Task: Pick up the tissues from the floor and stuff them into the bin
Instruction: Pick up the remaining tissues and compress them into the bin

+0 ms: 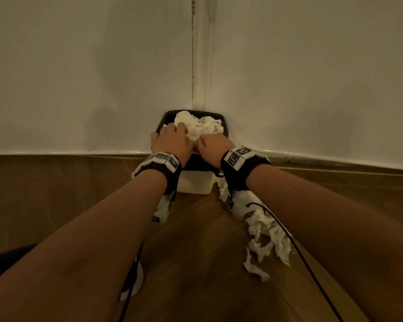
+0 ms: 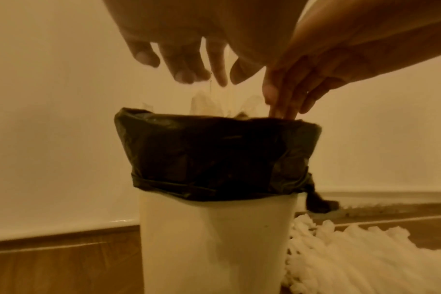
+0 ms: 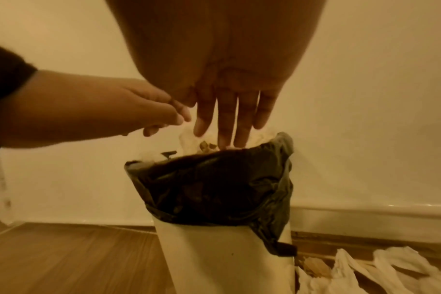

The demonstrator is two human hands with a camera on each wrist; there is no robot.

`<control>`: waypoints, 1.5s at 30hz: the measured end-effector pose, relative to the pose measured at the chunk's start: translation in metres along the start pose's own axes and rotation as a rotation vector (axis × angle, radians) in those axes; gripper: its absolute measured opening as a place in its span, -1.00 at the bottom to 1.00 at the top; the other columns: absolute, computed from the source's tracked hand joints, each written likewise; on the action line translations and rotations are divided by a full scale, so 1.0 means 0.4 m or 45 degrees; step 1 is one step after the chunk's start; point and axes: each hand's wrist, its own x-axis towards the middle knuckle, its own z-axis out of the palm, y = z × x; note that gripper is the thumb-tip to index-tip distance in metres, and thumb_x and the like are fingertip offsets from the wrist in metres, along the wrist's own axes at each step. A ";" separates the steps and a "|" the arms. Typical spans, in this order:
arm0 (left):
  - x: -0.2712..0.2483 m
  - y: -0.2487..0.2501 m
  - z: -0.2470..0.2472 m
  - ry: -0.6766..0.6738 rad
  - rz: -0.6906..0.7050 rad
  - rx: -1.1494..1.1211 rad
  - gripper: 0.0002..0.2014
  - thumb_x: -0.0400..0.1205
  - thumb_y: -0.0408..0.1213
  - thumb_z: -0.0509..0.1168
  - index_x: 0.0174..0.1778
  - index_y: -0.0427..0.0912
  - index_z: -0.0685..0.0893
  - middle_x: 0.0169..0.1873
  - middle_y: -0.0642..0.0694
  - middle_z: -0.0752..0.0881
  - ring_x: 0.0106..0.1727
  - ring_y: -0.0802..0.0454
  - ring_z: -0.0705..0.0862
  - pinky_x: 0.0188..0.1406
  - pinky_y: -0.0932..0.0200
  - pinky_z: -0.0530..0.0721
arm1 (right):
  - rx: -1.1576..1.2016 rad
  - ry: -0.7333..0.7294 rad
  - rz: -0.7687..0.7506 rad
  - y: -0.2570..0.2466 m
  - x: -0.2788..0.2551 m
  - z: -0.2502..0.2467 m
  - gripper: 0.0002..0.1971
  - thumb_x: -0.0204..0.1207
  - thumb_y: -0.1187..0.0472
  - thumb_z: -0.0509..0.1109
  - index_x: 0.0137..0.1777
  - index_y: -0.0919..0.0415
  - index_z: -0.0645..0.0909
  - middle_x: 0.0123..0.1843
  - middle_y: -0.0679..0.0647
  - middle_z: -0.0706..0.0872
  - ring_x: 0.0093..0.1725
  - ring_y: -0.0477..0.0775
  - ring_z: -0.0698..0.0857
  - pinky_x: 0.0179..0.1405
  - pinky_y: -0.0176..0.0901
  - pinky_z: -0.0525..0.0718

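Observation:
A white bin (image 1: pixel 197 184) with a black liner (image 2: pixel 214 155) stands in the wall corner. Crumpled white tissues (image 1: pixel 200 126) are heaped above its rim. My left hand (image 1: pixel 172 135) hovers over the left side of the heap, its fingers (image 2: pixel 186 71) spread and loosely bent, holding nothing. My right hand (image 1: pixel 213 142) is at the near right of the rim, and its straight fingers (image 3: pixel 229 127) press down onto the tissues (image 3: pixel 189 137) inside the liner. More loose tissues (image 1: pixel 265 238) lie on the floor to the right of the bin, partly under my right forearm.
Two white walls meet behind the bin, with a skirting board (image 1: pixel 56 153) along the wooden floor (image 1: pixel 196 263). A black cable (image 1: pixel 296 247) runs over the floor tissues. A white object (image 1: pixel 137 277) lies on the floor under my left forearm.

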 end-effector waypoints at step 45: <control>-0.496 0.404 0.414 -1.346 0.644 0.020 -0.60 0.66 -0.20 0.21 0.42 -0.08 0.38 0.38 -0.13 0.38 0.34 -0.15 0.48 0.25 -0.04 0.53 | 0.454 -0.309 1.107 0.600 -0.547 0.357 -0.39 0.39 -0.23 0.42 0.41 -0.08 0.40 0.46 0.12 0.37 0.42 0.25 0.43 0.35 0.12 0.50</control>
